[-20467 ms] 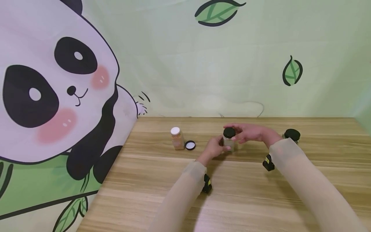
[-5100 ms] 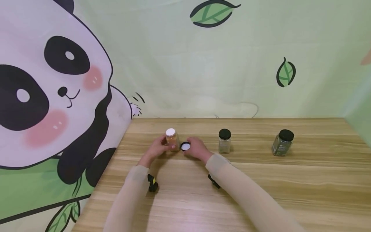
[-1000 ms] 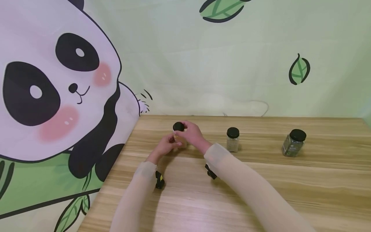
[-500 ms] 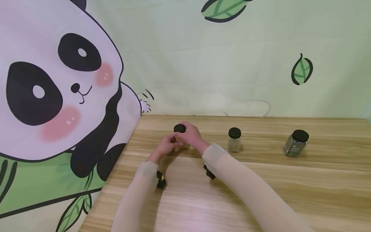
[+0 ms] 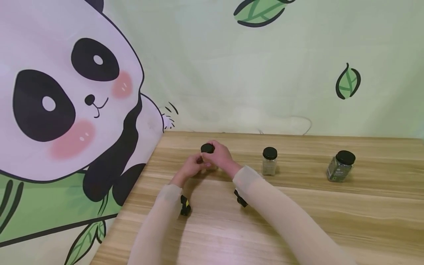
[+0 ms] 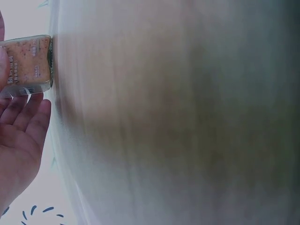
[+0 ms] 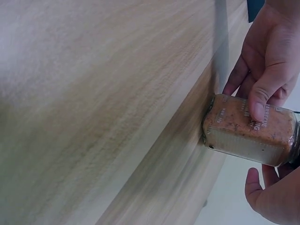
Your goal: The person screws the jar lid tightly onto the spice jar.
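A clear spice jar (image 7: 253, 133) filled with orange-brown seasoning stands upright on the table at the left in the head view. My left hand (image 5: 190, 166) grips its body low down, thumb across the label in the right wrist view. On top sits a black lid (image 5: 207, 148), which the fingers of my right hand (image 5: 221, 156) pinch around the rim. Between them the hands cover most of the jar in the head view. In the left wrist view the base of the jar shows at the table, with fingers curled beside it.
A second jar (image 5: 269, 165) with a black lid and pale contents stands right of the hands. Farther right is a larger jar (image 5: 338, 171) with dark contents and a black lid. A green panda-print cloth (image 5: 251, 92) hangs along the table's back edge.
Earlier, both hands were at the middle jar, then moved left. The black lid went from the table onto the white-topped orange jar. Over the last second the right hand's fingers shifted slightly around it.
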### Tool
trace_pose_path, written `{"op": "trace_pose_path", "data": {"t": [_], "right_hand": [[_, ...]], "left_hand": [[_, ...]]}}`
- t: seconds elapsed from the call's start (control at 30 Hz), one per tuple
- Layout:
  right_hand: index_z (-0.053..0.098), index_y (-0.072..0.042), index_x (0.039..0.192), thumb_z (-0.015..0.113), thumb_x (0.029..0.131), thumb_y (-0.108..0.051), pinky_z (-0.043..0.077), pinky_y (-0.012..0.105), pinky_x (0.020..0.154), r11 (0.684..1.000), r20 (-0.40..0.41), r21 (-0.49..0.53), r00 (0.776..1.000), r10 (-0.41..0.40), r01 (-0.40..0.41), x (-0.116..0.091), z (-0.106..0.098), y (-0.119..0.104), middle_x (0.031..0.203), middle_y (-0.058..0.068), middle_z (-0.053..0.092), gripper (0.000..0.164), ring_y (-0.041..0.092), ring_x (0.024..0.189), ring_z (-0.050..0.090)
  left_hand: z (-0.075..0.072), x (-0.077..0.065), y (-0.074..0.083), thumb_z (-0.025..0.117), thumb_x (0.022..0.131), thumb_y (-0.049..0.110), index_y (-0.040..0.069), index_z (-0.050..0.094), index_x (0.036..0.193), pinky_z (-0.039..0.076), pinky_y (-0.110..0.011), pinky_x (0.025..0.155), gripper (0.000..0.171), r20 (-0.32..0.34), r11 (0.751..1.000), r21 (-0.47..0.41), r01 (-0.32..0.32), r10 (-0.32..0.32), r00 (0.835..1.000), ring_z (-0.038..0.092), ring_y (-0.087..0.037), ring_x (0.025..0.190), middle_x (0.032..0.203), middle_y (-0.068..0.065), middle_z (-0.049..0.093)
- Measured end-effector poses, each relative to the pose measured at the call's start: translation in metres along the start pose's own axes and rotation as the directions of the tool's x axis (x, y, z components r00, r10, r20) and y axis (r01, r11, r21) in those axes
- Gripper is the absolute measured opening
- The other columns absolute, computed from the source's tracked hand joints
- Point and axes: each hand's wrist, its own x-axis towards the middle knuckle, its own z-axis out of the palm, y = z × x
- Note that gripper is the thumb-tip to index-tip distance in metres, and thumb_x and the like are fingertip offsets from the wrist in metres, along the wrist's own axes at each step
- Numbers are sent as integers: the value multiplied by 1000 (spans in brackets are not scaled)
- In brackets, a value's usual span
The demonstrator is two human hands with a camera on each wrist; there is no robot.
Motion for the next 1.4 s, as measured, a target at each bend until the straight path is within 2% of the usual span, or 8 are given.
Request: {"op": "trace_pose_path", "data": {"t": [0.27,0.43,0.53,0.67,0.77,0.93,1.17,1.4], "right_hand": [[57,-6,138,71,93,-25,54,46,104,1000,29,15,1000,8,-8,0,-1,1,136,21,65,51,35,122,64],[51,-4,145,72,93,-24,51,44,108,995,104,95,994,-17,7,2,-6,5,142,22,61,60,35,127,61],[42,-4,153,72,94,-22,46,44,114,987,182,158,983,-35,5,3,-10,7,150,23,53,68,35,136,55],[33,-9,159,71,95,-20,41,46,120,981,274,192,961,-40,-14,7,-17,9,158,22,45,76,35,143,49],[31,-12,161,70,95,-18,37,47,122,976,327,214,945,-34,-39,10,-21,11,159,22,44,77,35,145,46],[31,-10,161,69,96,-15,31,47,126,970,391,237,920,-36,-63,14,-27,11,159,23,43,75,36,147,43],[34,-10,160,66,98,-14,33,50,124,967,412,242,911,-32,-76,12,-32,10,162,22,39,70,37,148,41],[42,-3,153,66,99,-14,37,48,121,983,331,181,940,-78,17,14,-23,13,150,24,54,60,37,140,51]], "left_hand": [[1,-2,2,68,98,13,-2,63,130,46,-27,94,35,-6,1000,1,19,-19,1000,60,-21,107,130,-22,68],[0,-3,4,68,99,15,-1,64,125,48,-32,95,31,-5,999,17,42,-42,999,60,-21,105,127,-21,69],[0,-3,4,68,99,16,1,64,127,50,-36,98,32,-2,998,30,56,-56,998,61,-24,108,128,-21,69],[0,-3,3,67,100,15,0,60,137,51,-42,104,41,5,999,40,32,-32,999,63,-29,118,136,-22,66],[0,-2,2,66,100,15,-1,56,142,49,-45,108,46,17,999,36,14,-14,1000,61,-31,126,143,-22,62],[0,-2,3,66,101,16,0,55,144,47,-49,112,47,19,999,12,41,-41,999,59,-33,129,146,-21,60],[2,-1,2,65,101,14,-2,54,143,44,-51,115,47,18,999,11,36,-36,999,57,-38,135,146,-24,59],[1,-1,2,65,100,12,-3,55,142,47,-49,112,46,13,1000,14,6,-6,1000,60,-36,130,143,-24,61]]}}
